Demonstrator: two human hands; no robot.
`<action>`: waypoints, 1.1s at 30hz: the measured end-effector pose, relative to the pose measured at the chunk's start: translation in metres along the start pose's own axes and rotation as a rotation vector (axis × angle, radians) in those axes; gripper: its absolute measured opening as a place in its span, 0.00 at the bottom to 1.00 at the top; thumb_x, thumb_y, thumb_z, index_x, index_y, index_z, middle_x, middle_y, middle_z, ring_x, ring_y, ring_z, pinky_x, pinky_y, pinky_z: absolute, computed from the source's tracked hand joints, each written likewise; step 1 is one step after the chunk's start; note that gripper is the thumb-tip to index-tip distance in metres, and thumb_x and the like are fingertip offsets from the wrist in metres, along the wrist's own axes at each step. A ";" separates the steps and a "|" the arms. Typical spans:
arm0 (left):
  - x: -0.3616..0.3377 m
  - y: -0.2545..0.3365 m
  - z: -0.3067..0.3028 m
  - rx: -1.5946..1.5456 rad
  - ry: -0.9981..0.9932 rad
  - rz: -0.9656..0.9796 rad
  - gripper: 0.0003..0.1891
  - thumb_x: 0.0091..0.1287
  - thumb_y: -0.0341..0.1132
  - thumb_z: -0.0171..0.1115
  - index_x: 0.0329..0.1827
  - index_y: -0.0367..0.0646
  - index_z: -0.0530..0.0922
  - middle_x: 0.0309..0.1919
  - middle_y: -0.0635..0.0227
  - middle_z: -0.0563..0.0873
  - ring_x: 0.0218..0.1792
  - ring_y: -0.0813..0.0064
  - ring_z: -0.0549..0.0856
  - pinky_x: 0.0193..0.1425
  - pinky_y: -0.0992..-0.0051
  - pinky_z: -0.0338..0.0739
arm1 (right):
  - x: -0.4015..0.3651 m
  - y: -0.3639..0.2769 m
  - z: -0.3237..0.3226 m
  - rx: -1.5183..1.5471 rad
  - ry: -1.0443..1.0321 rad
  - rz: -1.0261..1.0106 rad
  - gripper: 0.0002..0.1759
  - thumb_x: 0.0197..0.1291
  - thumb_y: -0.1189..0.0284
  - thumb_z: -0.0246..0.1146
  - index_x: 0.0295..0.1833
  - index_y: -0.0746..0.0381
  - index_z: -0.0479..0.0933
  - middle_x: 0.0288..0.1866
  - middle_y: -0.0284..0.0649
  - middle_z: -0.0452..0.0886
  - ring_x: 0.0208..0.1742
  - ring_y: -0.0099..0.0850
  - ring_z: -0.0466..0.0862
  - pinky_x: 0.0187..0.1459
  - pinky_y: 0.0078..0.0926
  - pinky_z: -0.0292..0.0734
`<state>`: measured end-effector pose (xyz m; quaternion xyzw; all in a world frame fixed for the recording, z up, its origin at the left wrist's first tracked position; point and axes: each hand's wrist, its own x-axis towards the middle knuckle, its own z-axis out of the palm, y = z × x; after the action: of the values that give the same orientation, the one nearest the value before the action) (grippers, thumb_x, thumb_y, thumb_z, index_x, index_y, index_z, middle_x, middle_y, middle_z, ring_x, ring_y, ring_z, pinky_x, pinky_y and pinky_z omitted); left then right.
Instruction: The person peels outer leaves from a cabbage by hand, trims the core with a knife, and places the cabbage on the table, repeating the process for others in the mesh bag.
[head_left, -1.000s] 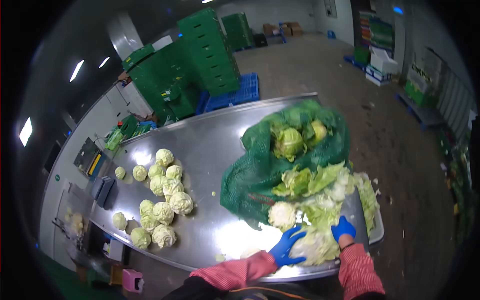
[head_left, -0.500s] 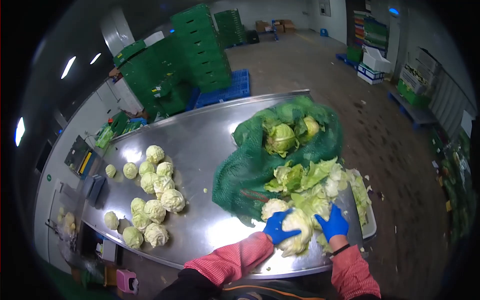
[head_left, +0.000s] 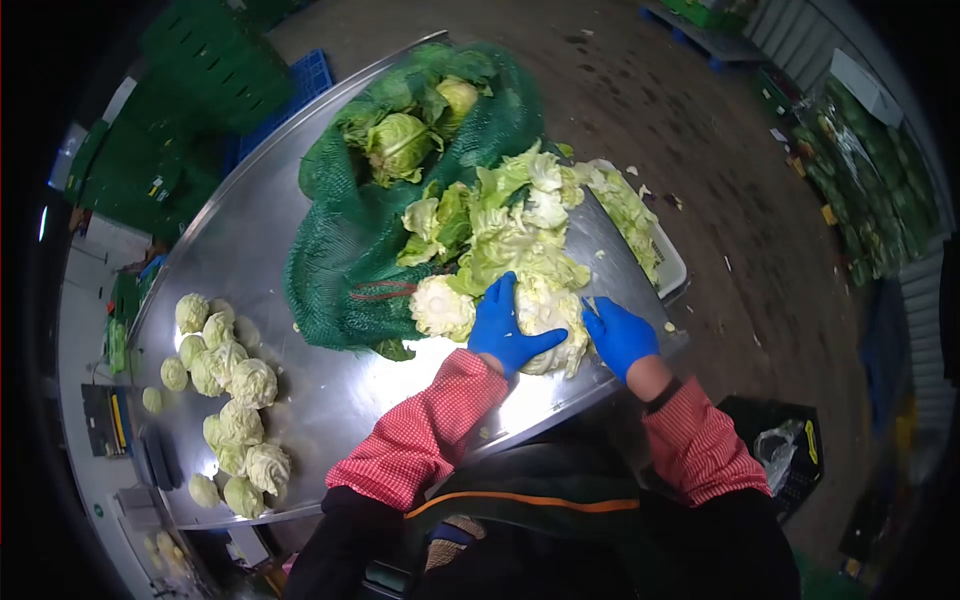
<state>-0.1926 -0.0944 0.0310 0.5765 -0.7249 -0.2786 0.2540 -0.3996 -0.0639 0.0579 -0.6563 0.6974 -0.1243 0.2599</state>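
A pale, partly stripped cabbage [head_left: 548, 315] sits near the front edge of the steel table. My left hand [head_left: 508, 328], in a blue glove, grips its left side with thumb and fingers spread around it. Against its right side is my right hand [head_left: 620, 336], also gloved in blue, fingers drawn together; whatever they pinch is too small to make out. Another cabbage [head_left: 443, 307], its pale cut base showing, rests just left of my left hand. Loose outer leaves [head_left: 515, 235] lie heaped behind both heads.
A green mesh sack [head_left: 340, 270] holding untrimmed cabbages [head_left: 400, 147] spreads over the table [head_left: 330, 400]. Several trimmed heads [head_left: 240, 420] stand at the left. A white tray [head_left: 672, 265] of leaves adjoins the right edge. A black crate [head_left: 800, 450] is on the floor at right.
The view has tilted down and swung right. My right hand's fingers, spread beside the cabbage before, are now drawn together at its right side. My left hand still holds the cabbage.
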 end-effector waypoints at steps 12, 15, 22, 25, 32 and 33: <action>0.003 0.010 -0.004 0.066 -0.054 0.023 0.60 0.41 0.59 0.78 0.71 0.27 0.59 0.61 0.38 0.68 0.60 0.43 0.73 0.65 0.59 0.70 | -0.002 0.029 -0.001 0.000 -0.177 0.052 0.19 0.68 0.55 0.52 0.45 0.60 0.76 0.34 0.53 0.83 0.40 0.51 0.83 0.42 0.47 0.78; -0.001 0.003 -0.006 0.010 -0.045 0.081 0.60 0.41 0.58 0.78 0.72 0.29 0.58 0.61 0.38 0.68 0.61 0.43 0.72 0.65 0.57 0.69 | -0.011 0.006 -0.030 -0.006 -0.267 -0.012 0.22 0.66 0.51 0.54 0.49 0.60 0.75 0.37 0.53 0.83 0.40 0.51 0.84 0.43 0.46 0.78; -0.014 0.002 -0.010 0.039 -0.107 0.160 0.60 0.43 0.57 0.78 0.74 0.33 0.56 0.67 0.39 0.63 0.67 0.42 0.66 0.70 0.53 0.63 | 0.044 0.001 0.018 -0.129 0.013 -0.124 0.28 0.61 0.52 0.61 0.61 0.57 0.70 0.52 0.49 0.82 0.46 0.50 0.84 0.47 0.44 0.79; -0.029 0.000 -0.011 0.056 -0.087 0.209 0.60 0.43 0.57 0.78 0.74 0.35 0.56 0.70 0.41 0.61 0.69 0.42 0.64 0.71 0.52 0.61 | 0.074 -0.012 0.001 -0.172 -0.225 -0.025 0.24 0.59 0.57 0.63 0.58 0.56 0.72 0.50 0.50 0.83 0.50 0.49 0.83 0.50 0.44 0.77; -0.074 -0.042 -0.012 -0.225 0.039 0.071 0.60 0.44 0.52 0.78 0.75 0.35 0.52 0.69 0.44 0.61 0.70 0.47 0.62 0.74 0.56 0.57 | 0.085 0.025 0.049 -0.088 -0.121 0.119 0.27 0.59 0.51 0.63 0.58 0.55 0.72 0.50 0.51 0.83 0.51 0.50 0.82 0.51 0.44 0.77; -0.082 -0.053 -0.007 -0.334 0.091 -0.010 0.60 0.44 0.51 0.78 0.75 0.34 0.51 0.68 0.45 0.61 0.70 0.49 0.62 0.75 0.57 0.57 | 0.077 0.025 0.050 -0.050 -0.102 0.129 0.31 0.58 0.48 0.63 0.60 0.56 0.71 0.51 0.51 0.82 0.52 0.50 0.82 0.52 0.43 0.76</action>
<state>-0.1343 -0.0245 -0.0048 0.5422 -0.6532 -0.3699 0.3775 -0.3952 -0.1283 -0.0117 -0.6218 0.7269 -0.0560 0.2861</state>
